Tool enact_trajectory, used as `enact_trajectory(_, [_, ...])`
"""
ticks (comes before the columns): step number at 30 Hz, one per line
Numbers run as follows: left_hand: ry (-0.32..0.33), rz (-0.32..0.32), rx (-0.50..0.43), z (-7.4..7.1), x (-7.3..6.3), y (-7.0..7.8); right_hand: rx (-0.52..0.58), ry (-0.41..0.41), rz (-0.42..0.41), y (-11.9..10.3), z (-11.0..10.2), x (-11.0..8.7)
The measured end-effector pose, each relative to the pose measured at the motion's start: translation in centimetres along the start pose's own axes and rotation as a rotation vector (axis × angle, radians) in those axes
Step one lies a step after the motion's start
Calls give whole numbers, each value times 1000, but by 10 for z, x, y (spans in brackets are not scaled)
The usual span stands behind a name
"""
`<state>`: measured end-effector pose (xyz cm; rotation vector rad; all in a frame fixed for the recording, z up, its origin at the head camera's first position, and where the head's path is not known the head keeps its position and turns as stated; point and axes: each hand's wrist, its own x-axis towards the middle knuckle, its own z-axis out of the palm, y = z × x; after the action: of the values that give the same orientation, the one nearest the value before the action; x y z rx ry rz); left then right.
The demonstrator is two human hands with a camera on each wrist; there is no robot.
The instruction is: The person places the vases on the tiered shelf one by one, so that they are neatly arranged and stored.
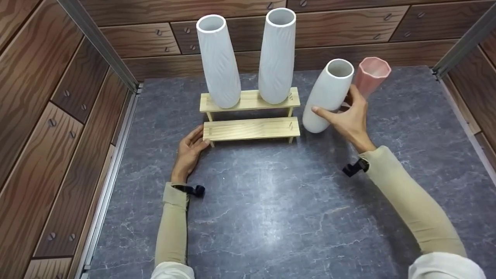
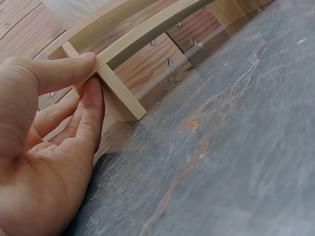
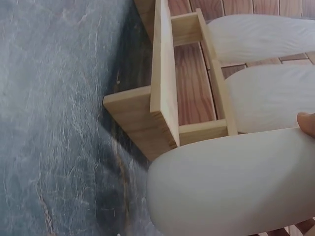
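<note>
My right hand (image 1: pixel 352 118) grips a smooth white vase (image 1: pixel 326 93) round its middle, thumb in front. The vase tilts, its mouth leaning right, its rounded base beside the right end of a two-step wooden stand (image 1: pixel 252 130). In the right wrist view the vase (image 3: pixel 231 182) overlaps the stand's end board (image 3: pixel 133 115). With thumb and fingers, my left hand (image 1: pixel 188 151) pinches the left end of the lower step; the left wrist view shows the thumb at the step's corner (image 2: pixel 101 64). Two tall white textured vases, one left (image 1: pixel 221 66) and one right (image 1: pixel 277 58), stand upright on the upper step.
A pink faceted vase (image 1: pixel 368 75) stands behind my right hand, partly hidden by it. Wood-patterned walls (image 1: pixel 348 27) enclose the back and sides of the grey marbled table (image 1: pixel 248 217). A metal rail (image 1: pixel 112 170) runs along the left edge.
</note>
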<state>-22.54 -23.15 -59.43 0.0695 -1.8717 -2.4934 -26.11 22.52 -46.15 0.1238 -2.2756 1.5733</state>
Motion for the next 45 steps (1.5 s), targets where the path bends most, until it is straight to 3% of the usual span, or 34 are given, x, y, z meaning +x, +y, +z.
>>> enact_trajectory(11, [-1, 0, 2, 0, -1, 1, 47, -34, -64, -40, -1, -18])
enact_trajectory(22, [-10, -4, 13, 0, 0, 0, 86, -91, -84, -34, 19, -16])
enact_trajectory(36, [-6, -8, 7, 1, 1, 1, 123, -177, -157, -77, 47, -27])
enact_trajectory(45, [-8, -6, 7, 1, 0, 1, 153, -217, -186, -71, 71, -27])
